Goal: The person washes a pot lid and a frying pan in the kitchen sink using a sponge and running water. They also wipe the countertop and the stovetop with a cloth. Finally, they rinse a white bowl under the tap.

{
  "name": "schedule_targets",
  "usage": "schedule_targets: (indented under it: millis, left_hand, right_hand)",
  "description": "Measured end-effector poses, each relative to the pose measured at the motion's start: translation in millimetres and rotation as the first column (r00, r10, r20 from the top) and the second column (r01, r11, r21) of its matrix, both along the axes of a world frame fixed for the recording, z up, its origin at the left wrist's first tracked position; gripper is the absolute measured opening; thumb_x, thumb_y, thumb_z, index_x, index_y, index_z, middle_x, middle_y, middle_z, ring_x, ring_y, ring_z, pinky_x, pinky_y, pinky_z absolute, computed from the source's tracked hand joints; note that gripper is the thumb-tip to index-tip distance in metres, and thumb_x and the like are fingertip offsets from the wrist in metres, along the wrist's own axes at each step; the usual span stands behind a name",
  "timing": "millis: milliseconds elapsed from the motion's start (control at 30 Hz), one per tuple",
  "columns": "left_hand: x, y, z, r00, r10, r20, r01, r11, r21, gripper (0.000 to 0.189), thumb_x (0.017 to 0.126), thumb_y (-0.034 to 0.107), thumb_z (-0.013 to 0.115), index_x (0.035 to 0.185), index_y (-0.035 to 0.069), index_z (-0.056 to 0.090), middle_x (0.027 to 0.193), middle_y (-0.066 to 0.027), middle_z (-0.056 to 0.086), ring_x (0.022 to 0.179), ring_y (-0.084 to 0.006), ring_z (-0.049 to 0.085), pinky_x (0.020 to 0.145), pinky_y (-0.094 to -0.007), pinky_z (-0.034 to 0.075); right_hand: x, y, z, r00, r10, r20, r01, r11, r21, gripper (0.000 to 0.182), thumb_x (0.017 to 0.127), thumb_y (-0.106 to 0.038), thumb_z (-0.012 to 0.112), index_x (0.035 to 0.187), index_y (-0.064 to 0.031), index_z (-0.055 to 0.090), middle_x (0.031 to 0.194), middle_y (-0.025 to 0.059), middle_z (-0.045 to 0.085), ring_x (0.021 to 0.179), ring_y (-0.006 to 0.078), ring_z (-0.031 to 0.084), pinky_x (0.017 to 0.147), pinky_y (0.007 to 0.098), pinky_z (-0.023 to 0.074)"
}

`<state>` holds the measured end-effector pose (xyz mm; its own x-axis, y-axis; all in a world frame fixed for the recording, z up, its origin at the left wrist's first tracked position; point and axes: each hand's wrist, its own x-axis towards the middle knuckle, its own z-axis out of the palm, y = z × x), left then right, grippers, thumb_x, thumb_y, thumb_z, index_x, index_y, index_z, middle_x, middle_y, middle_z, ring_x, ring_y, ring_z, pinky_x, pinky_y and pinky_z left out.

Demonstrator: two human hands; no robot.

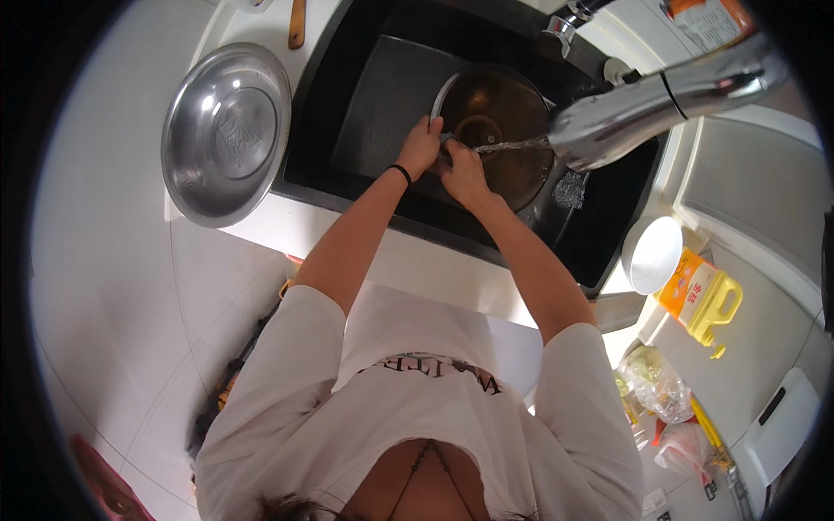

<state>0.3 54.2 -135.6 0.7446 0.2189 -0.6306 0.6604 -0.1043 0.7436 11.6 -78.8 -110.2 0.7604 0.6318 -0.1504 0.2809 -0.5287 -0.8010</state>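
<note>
Inside the black sink (371, 98) lies a round, brown-tinted lid (515, 104), apparently glass, with a screw at its centre. My left hand (420, 148), a black band on its wrist, grips the lid's near left rim. Close beside it, my right hand (466, 170) has its fingers bent over the same edge. Something small and grey (445, 139) shows between the two hands; I cannot tell what it is. From the chrome faucet (580, 133) a thin stream of water (511, 146) runs across the lid to the right fingers.
A stainless steel basin (228, 137) stands left of the sink, near a wooden handle (297, 26). To the right are a white bowl (653, 254) and a yellow oil jug (707, 299). A silvery, bubbly-looking patch (569, 190) shows in the sink. Plastic bags (658, 384) lie lower right.
</note>
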Motion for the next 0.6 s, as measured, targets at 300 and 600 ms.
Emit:
schedule_targets:
  millis: [300,600]
  left_hand:
    - [9.3,-20.8,16.7,0.965,0.036,0.259,-0.111,0.954,0.279,0.022,0.088,0.009,0.051,0.108,0.005,0.043,0.093,-0.03,0.057,0.087,-0.0473,0.053,0.07,-0.044,0.044]
    - [21.0,-9.6,74.0,0.771,-0.271,0.577,-0.015,0.897,0.442,0.014,0.082,0.004,0.056,0.094,0.004,0.05,0.073,-0.0226,0.058,0.073,-0.0385,0.058,0.06,-0.0442,0.045]
  right_hand:
    - [-25.3,-96.3,-6.0,0.985,-0.173,-0.006,0.17,0.972,-0.16,0.025,0.073,-0.002,0.064,0.096,0.0035,0.058,0.089,0.0206,0.06,0.074,0.0292,0.058,0.065,0.0372,0.045]
    - [62.1,-56.6,113.7,0.935,-0.283,0.213,0.199,0.917,0.345,0.024,0.08,-0.009,0.062,0.102,-0.0009,0.058,0.096,0.0135,0.055,0.085,0.0232,0.052,0.075,0.0313,0.0423]
